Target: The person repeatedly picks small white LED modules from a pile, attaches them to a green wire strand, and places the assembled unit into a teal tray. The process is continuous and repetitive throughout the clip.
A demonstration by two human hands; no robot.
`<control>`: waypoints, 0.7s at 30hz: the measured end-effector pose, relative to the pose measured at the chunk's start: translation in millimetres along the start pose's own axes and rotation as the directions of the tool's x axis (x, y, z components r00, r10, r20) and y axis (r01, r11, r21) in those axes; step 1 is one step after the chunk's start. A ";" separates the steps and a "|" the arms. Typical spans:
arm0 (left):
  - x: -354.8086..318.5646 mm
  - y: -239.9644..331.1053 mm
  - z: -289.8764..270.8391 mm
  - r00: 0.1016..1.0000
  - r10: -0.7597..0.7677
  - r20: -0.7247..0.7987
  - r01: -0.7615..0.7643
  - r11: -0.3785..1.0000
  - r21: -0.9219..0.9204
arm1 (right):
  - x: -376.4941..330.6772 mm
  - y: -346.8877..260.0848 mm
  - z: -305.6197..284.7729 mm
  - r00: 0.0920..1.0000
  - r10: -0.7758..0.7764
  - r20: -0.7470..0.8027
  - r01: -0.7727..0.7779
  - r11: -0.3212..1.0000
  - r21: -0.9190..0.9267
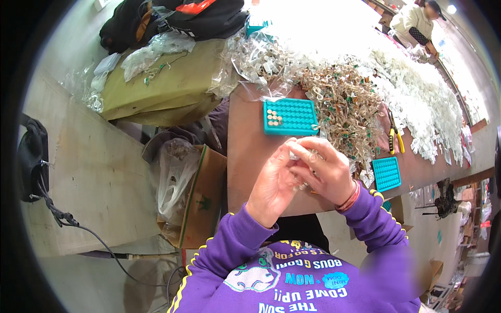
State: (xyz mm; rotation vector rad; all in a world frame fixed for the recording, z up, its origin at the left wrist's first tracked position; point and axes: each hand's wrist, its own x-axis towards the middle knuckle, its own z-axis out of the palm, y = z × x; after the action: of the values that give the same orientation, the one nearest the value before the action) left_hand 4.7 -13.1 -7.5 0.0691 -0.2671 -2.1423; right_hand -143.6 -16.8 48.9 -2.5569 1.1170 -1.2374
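My left hand [274, 180] and my right hand [329, 169] meet just above the near part of the brown tabletop [244, 156]. Their fingers pinch together on a small, shiny, clear piece [300, 185], mostly hidden by the fingers, so its kind cannot be made out. Just beyond the fingertips lies a teal compartment tray [300, 115], with several small round pale pieces [273, 118] at its left end. A loose little piece [315, 127] rests at the tray's right corner. To the right of the tray spreads a heap of small amber and clear trinkets [347, 101].
Yellow-and-black pliers [399, 142] and a second teal tray [386, 175] lie at the right. White plastic pieces [417, 99] pile up behind. On the left are a cardboard box [195, 208] with plastic bags and a covered stack [162, 88]. Another person [415, 23] works at far right.
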 end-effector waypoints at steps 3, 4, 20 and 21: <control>-0.4 -8.6 1.0 0.993 -0.034 -0.115 0.025 0.997 -0.075 | -0.2 4.9 -5.3 0.992 -0.124 0.019 0.125 0.991 -0.048; -0.7 -11.5 1.5 0.989 -0.041 -0.143 0.026 0.994 -0.107 | 0.1 7.8 -7.0 0.988 -0.146 0.047 0.149 0.987 -0.066; -13.9 -8.6 -14.5 0.972 0.133 -0.193 -0.116 0.989 0.094 | -31.4 -6.7 0.2 0.992 0.126 -0.004 -0.126 0.992 -0.019; -9.3 -6.0 -20.7 0.956 0.185 -0.228 -0.149 0.975 0.168 | -38.1 -7.9 -8.1 0.978 0.203 0.057 -0.204 0.979 0.011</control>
State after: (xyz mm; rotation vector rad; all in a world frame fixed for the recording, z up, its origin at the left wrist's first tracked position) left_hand 8.1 -5.6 -29.4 0.3802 -0.2781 -1.9197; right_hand -160.2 15.4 32.7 -2.3775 1.3116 -1.1159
